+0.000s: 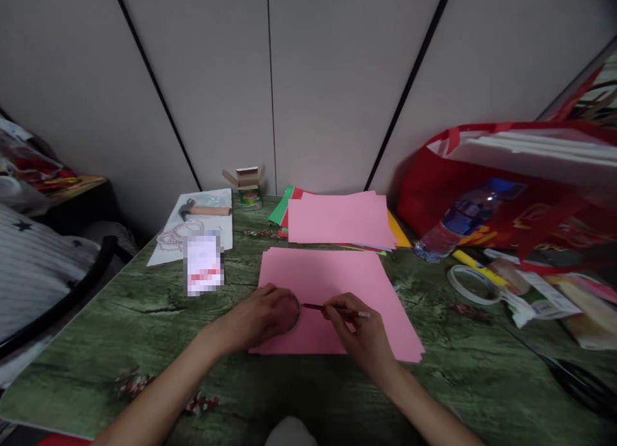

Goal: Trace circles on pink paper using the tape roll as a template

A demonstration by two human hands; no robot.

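Observation:
A small stack of pink paper (337,272) lies before me on the green table. My left hand (267,314) is on the paper's left part, its fingers over a round object (290,312) with a thin pale rim. Much of that object is hidden by the hand, so whether it is a lid or a ring I cannot tell. In my right hand (357,330) a dark red pencil (315,306) is pinched between thumb and fingers. Its tip points left and is close to the round rim.
Behind are more coloured sheets (337,218) and an open small box (249,192). Leftward lie a hammer (207,209), a coiled cord (180,234) and a blurred-out white item (203,263). At right are a bottle (463,218), tape roll (472,285), red bag (419,182) and scissors (573,375).

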